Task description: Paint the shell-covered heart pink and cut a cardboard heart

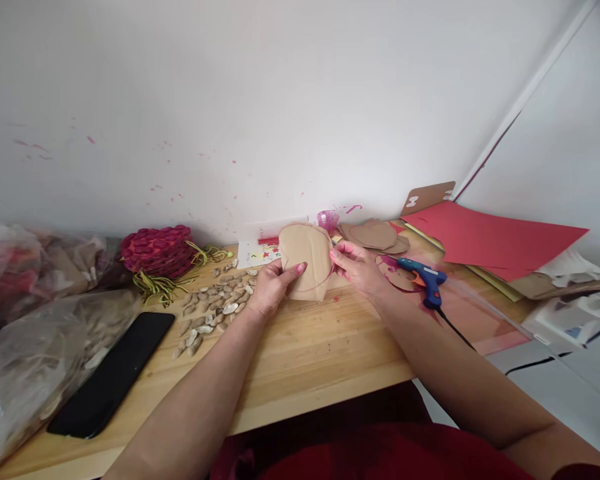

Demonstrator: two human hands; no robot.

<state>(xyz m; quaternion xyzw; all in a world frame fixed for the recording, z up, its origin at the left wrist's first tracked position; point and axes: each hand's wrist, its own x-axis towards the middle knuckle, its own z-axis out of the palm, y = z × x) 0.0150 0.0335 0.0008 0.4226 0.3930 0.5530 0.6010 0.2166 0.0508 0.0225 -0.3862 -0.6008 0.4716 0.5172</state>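
A piece of tan cardboard (306, 257) with a rounded outline drawn in reddish marker is held up above the table. My left hand (275, 283) grips its lower left edge, thumb lying on the front face. At the right edge, the fingers of my right hand (354, 265) are pinched together on the cardboard. A small dark and yellowish item (337, 239) shows just above the right fingertips; I cannot make out what it is. To the right of that hand lies a blue glue gun (431, 287) with an orange trigger, resting by a pink-stained cardboard round (397, 272).
Peanut shells (215, 297) are scattered left of my hands, near a black phone (113, 373) and plastic bags (35, 360). Behind them sits a dark-pink stack (157, 251) with yellow-green strings. Cardboard rounds (373, 233) and red paper (500, 237) lie right; the glue gun's cord (457, 330) trails rightward.
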